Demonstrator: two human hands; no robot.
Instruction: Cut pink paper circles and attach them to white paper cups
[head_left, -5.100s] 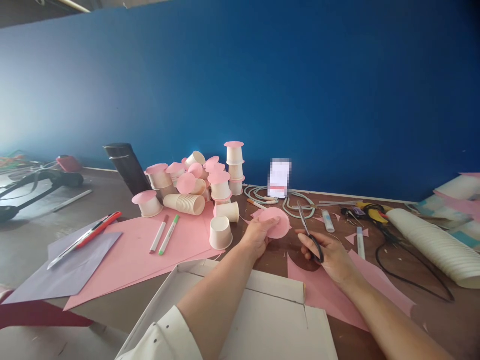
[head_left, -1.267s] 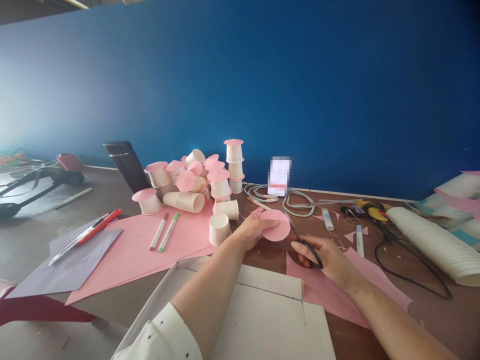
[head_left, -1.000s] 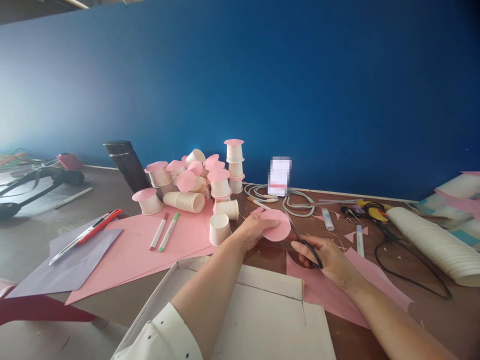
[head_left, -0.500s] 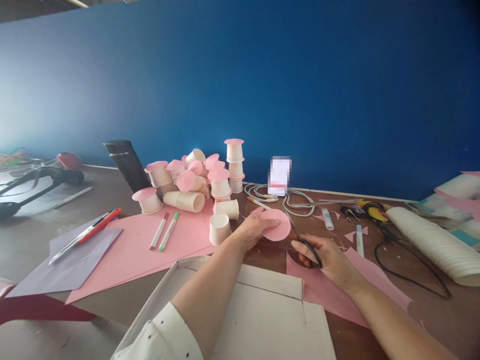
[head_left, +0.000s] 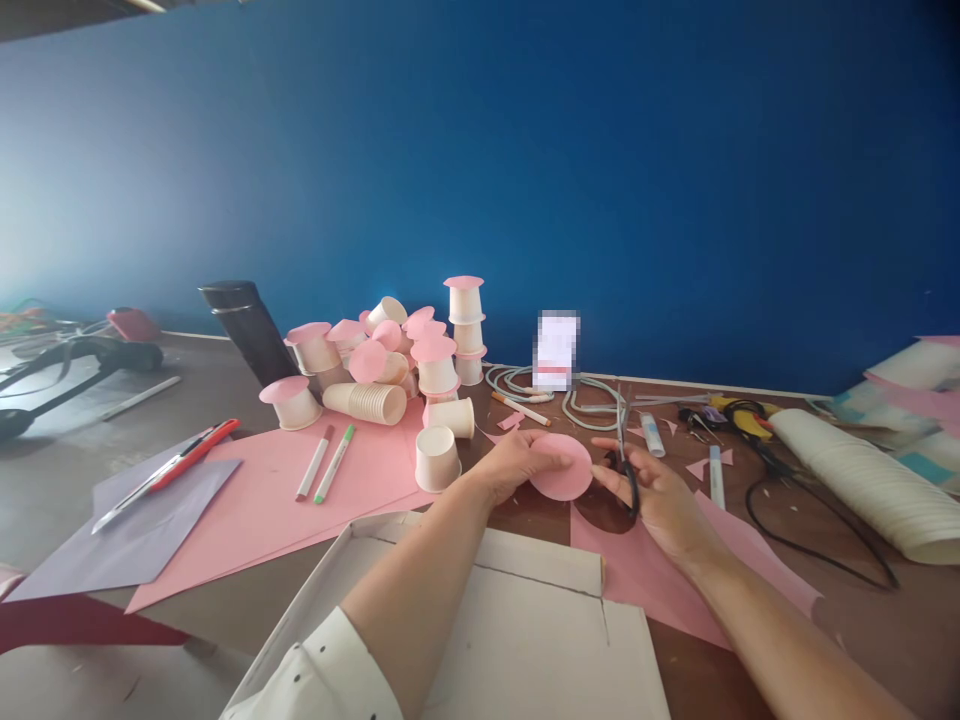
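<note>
A round pink paper disc (head_left: 564, 470) is pinched in my left hand (head_left: 519, 466), thumb on top. My right hand (head_left: 654, 500) has its fingers through the black handles of a pair of scissors (head_left: 624, 450), whose blades point up and away from me. The fingertips of that hand are close to the disc's right edge; whether they touch it I cannot tell. Under my right wrist lies a sheet of pink paper (head_left: 637, 570). A white paper cup (head_left: 437, 460) stands upside down left of my left hand.
Several paper cups with pink discs (head_left: 435, 362) are piled at the back left, beside a black flask (head_left: 247, 330). Markers (head_left: 335, 464), a red utility knife (head_left: 169, 470) and a white cardboard piece (head_left: 547, 640) lie nearer. A long cup stack (head_left: 862, 490) is at right.
The scissors have swung upright, away from the disc, and the fingers of my right hand have spread. My left hand has brought the disc slightly right and nearer to me.
</note>
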